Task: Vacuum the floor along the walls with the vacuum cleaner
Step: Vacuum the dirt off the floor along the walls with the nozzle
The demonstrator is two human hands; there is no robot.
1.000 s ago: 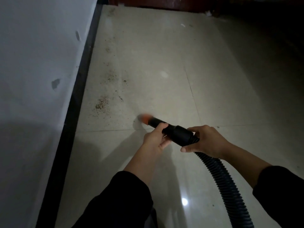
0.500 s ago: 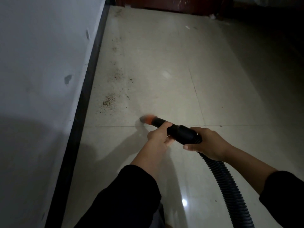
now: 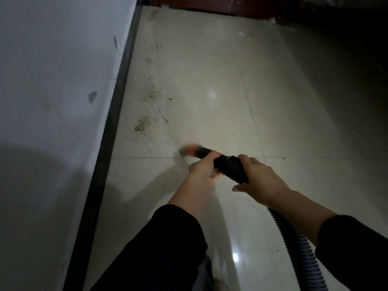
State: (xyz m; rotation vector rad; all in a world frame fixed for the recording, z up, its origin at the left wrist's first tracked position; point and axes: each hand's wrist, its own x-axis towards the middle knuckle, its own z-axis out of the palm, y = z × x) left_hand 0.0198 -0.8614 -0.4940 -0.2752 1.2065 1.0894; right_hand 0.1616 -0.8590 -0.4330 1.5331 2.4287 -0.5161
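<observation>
A black vacuum nozzle (image 3: 227, 164) with a blurred orange tip (image 3: 189, 149) points left and away over the pale tiled floor (image 3: 210, 70). My left hand (image 3: 202, 171) grips the nozzle near its front. My right hand (image 3: 260, 178) holds its thicker rear end, where the ribbed black hose (image 3: 298, 253) runs back to the lower right. The vacuum's body is out of view. A patch of brown crumbs (image 3: 143, 124) lies beyond the tip, with more specks (image 3: 154, 94) farther along the black baseboard (image 3: 113, 114).
A white wall (image 3: 52, 91) with small scuffs fills the left side. A dark red-brown door or panel (image 3: 210, 5) closes the far end. The right side of the room is in deep shadow. A small white scrap (image 3: 241, 34) lies far ahead.
The view has shifted so the wall and dirt sit farther right in frame. Both hands keep the same hold on the nozzle, its tip a little nearer the crumbs.
</observation>
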